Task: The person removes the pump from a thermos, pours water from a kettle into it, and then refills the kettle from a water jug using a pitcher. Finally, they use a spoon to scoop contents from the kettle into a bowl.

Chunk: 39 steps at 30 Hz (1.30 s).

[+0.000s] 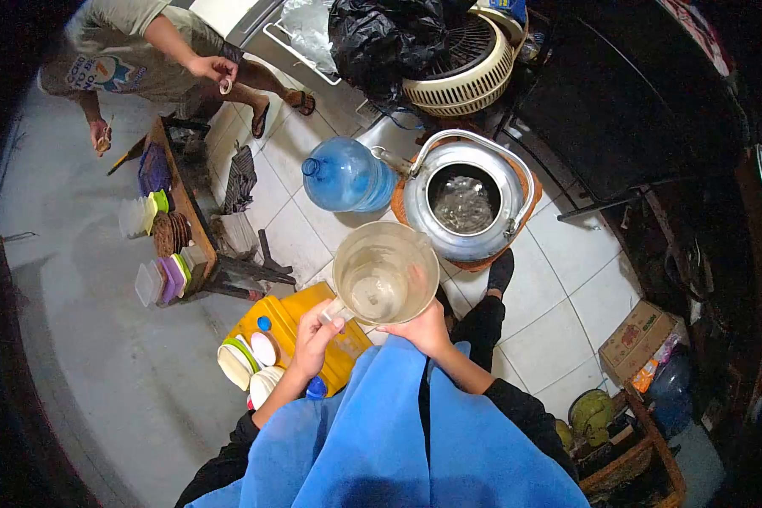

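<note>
Left hand [315, 340] is gripping the handle [337, 311] of a clear, round plastic pitcher [385, 271], right hand [423, 332] is cupping its lower side, a wide silver metal kettle [416, 207] is sitting open just beyond the pitcher's right (water [464, 203] is glinting inside, I'm noticing).

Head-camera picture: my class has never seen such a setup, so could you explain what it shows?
There is no machine, just a person's two bare hands, seen by a camera on that person's head looking forward and down. The left hand holds a clear jug by its handle; the right hand supports its side. Beyond it, an open-topped metal kettle seems to contain clear liquid. A blue bottle is beside the kettle, with tiled floor around them. Another person is at top left.
</note>
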Tool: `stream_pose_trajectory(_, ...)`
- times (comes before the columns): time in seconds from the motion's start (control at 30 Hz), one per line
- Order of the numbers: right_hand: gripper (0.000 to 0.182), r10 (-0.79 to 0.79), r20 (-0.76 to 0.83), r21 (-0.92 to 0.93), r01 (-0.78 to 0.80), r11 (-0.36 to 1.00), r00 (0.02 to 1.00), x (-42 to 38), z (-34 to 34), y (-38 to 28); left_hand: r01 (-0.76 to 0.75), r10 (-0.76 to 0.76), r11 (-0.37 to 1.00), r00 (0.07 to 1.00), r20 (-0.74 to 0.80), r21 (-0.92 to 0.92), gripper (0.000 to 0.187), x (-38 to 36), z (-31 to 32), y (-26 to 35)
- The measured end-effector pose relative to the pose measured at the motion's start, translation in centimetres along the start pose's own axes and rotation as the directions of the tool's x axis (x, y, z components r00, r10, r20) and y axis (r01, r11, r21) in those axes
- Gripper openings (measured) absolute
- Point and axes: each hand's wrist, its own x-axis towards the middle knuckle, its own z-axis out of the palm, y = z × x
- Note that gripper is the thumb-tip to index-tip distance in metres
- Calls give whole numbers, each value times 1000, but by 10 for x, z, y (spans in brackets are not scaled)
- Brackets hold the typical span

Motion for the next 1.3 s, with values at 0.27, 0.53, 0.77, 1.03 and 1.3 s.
stream_pose_trajectory(0.27, 93, -11, -12, 78, 12, 997, 1000, -1, 1, -1, -2, 2, 999, 1000, -2, 37, 18, -1, 5, 4)
stream_pose_trajectory(0.53, 104, 37, 42, 77, -40, 996, 998, -1, -4, -1, -56, 52, 994, 998, 45, 91, 21, 0, 4, -3)
stream_pose_trajectory(0.77, 96, 16, -41, 23, -15, 1000, 999, -2, -4, -3, -65, 65, 998, 998, -8, 9, 17, 1, 16, 9)
stream_pose_trajectory(1.03, 103, 64, 33, 88, -67, 994, 997, 4, -16, -8, -124, 127, 981, 992, -10, 147, 23, 12, 17, 21)
stream_pose_trajectory(1.3, 101, 19, -52, 149, -11, 989, 998, 15, -23, -5, -173, 150, 948, 983, 106, 268, 29, 39, 35, 68)
